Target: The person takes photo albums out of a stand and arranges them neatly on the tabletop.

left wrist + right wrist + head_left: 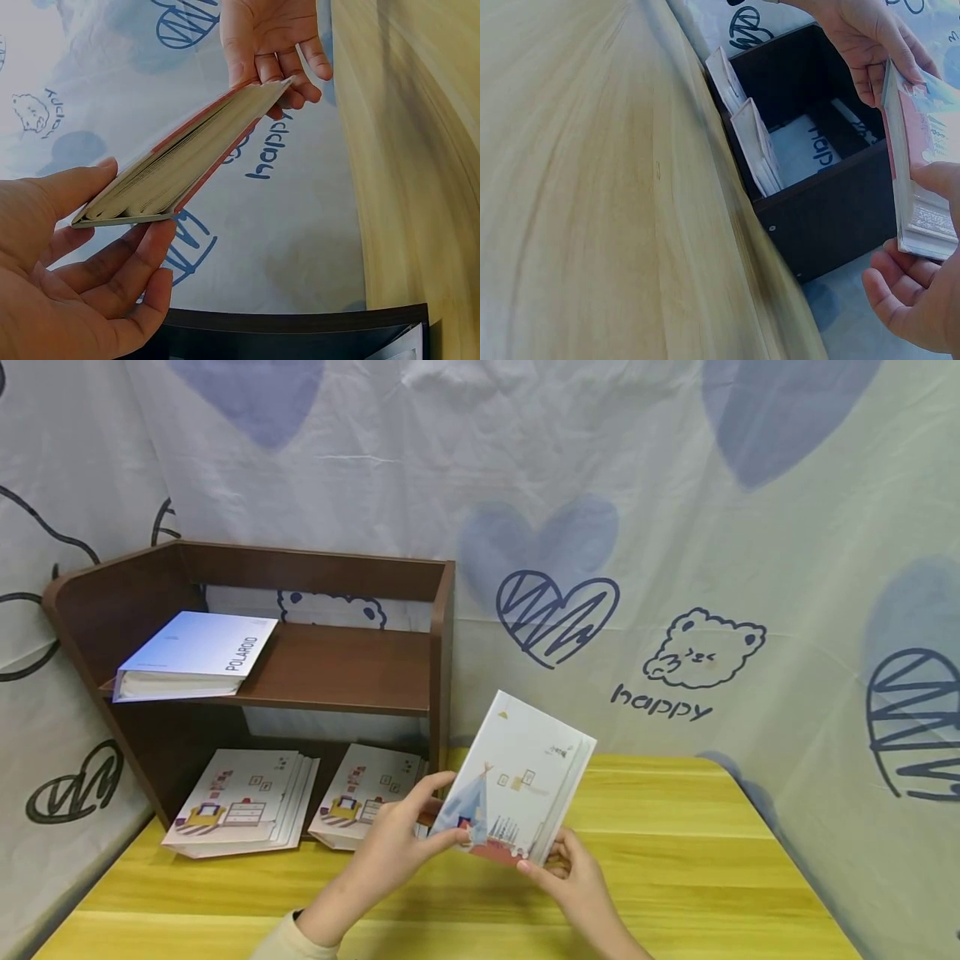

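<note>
Both hands hold up a white photo album (517,777) with a blue tent drawing on its cover, tilted above the yellow wooden table. My left hand (401,831) pinches its left edge, thumb on the cover and fingers behind. At the lower right corner my right hand (566,872) grips it, thumb on the front and curled fingers underneath. In the left wrist view the album (187,157) shows its page edges between red-trimmed covers. The right wrist view has the album (922,150) at the right, a hand at each end.
A dark brown two-tier shelf (442,635) stands at the left. On its upper board lies a blue-white POLAROID album (198,643). Below are two white albums, one at left (236,802) and one at right (367,793). A patterned cloth (540,460) hangs behind the table (675,835).
</note>
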Available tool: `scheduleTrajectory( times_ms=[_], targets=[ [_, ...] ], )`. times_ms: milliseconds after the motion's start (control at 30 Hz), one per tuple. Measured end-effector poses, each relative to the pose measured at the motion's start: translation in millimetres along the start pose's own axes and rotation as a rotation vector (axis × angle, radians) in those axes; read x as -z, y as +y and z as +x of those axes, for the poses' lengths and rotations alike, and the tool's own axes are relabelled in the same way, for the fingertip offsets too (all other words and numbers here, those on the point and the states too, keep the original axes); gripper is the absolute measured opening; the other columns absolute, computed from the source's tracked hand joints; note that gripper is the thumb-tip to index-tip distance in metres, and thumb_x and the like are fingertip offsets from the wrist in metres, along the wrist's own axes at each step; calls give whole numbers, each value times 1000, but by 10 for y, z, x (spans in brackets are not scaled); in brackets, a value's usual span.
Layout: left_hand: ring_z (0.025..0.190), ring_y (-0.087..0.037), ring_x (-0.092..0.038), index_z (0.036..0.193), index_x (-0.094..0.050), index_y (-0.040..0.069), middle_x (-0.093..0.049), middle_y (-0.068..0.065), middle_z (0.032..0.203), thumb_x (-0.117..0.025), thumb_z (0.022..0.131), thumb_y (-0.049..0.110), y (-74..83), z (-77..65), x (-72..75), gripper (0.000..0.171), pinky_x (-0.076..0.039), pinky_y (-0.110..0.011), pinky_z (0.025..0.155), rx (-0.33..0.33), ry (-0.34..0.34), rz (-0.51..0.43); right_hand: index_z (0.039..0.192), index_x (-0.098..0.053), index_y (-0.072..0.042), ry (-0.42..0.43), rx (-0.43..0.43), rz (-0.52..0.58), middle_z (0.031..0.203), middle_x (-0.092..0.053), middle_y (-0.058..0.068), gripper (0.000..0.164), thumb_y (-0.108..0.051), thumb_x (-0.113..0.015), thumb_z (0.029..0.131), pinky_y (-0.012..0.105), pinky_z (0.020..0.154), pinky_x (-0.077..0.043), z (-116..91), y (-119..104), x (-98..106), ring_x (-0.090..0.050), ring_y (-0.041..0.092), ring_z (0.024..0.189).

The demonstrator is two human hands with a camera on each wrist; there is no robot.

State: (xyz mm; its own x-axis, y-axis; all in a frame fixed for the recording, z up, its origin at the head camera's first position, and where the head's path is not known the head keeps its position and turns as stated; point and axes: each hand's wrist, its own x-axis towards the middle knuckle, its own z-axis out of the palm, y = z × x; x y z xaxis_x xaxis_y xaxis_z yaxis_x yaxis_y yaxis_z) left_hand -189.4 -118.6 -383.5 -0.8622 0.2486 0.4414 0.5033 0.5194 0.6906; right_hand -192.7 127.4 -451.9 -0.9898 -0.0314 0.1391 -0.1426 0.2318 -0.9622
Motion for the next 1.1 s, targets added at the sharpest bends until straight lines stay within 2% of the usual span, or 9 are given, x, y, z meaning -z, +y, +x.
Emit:
scheduleTrajectory(
  times_ms=[167,433,667,800,1100],
  targets=[
    [80,-9,-71,136,-48,23,-76,-5,97,-77,82,31,-6,5,-29,62,-57,-29,70,-9,-18,-26,115,-58,0,-15,-17,-15,96,-69,11,44,-12,-79,79,20,75,-56,-15,1,39,-65,10,82],
    [76,-5,-70,137,-48,23,-76,-5,95,-77,83,30,-20,8,-84,62,-55,-24,68,8,-51,-59,115,-59,-1,-26,-49,-47,93,-69,11,43,-15,-79,79,20,75,-56,-10,59,105,-65,10,82],
    [80,-10,-71,140,-46,21,-76,-7,99,-76,83,29,-19,-7,-133,65,-56,-24,70,35,-75,-83,115,-60,-1,-32,-55,-68,92,-70,9,44,-16,-80,79,20,75,-55,-25,89,160,-64,8,80],
    [81,-13,-72,140,-47,18,-76,-10,99,-77,83,28,-31,-6,-176,65,-57,-24,72,22,-74,-108,115,-59,-1,-40,-54,-86,92,-70,9,44,-16,-79,80,20,76,-55,-28,100,200,-64,8,80],
    [83,-12,-71,142,-46,17,-75,-8,99,-76,84,29,-64,-1,-255,67,-58,-24,74,41,-99,-160,119,-58,-1,-68,-63,-126,96,-71,8,46,-18,-78,81,20,75,-54,-18,143,306,-63,7,82]
  ],
)
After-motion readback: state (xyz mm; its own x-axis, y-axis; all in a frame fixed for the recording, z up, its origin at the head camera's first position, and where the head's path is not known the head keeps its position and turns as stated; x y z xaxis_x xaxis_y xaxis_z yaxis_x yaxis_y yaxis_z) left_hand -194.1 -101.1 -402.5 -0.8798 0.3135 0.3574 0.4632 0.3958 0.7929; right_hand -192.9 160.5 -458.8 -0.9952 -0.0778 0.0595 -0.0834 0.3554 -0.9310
